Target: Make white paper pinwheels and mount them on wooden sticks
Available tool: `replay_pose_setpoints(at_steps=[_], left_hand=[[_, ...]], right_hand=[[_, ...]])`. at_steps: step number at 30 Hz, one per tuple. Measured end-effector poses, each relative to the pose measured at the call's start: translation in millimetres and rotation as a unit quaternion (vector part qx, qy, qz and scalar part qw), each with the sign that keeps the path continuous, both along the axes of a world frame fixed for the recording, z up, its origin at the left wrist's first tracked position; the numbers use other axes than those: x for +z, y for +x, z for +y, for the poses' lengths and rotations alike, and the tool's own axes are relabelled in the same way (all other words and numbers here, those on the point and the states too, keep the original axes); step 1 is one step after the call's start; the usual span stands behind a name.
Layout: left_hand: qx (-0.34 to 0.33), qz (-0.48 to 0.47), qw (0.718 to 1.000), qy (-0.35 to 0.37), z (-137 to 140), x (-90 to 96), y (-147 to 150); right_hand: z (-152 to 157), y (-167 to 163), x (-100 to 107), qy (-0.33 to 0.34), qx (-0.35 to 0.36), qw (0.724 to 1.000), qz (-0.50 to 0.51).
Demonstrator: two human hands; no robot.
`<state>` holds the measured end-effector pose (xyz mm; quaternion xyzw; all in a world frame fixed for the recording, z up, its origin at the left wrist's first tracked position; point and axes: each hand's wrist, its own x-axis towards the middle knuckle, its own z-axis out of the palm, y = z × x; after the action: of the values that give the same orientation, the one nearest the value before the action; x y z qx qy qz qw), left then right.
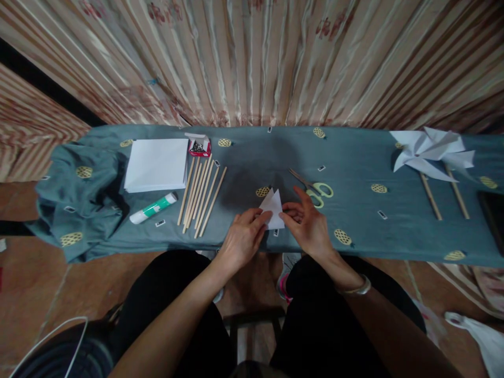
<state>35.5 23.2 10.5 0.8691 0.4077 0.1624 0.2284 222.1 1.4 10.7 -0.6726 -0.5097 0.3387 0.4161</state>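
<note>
Between my hands, above the front of the cloth, is a small folded white paper [275, 212] with two pointed tips upward. My left hand [244, 233] grips its left side between thumb and fingers. At the right edge, my right hand [309, 223] pinches the paper between thumb and curled fingers, its index finger raised. Just beyond that hand lie scissors [323, 190] with light green handles, their blades pointing to the back left.
Left on the cloth [354, 173] are a white paper stack [157, 165], a glue stick [153, 208], several wooden sticks [200, 197] and a red box of small metal pieces [199, 146]. White paper pinwheels [429, 149] lie at right, near a dark object [492, 215]. A curtain [252, 63] hangs behind.
</note>
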Motion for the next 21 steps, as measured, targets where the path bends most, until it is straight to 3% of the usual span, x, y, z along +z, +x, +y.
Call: replay_pose_setpoints(at_steps=[21], left_hand=[[0.027, -0.015, 0.998, -0.056, 6.4, 6.0, 0.5]], right_hand=[[19.8, -6.3, 1.2, 0.008, 0.005, 0.998, -0.061]])
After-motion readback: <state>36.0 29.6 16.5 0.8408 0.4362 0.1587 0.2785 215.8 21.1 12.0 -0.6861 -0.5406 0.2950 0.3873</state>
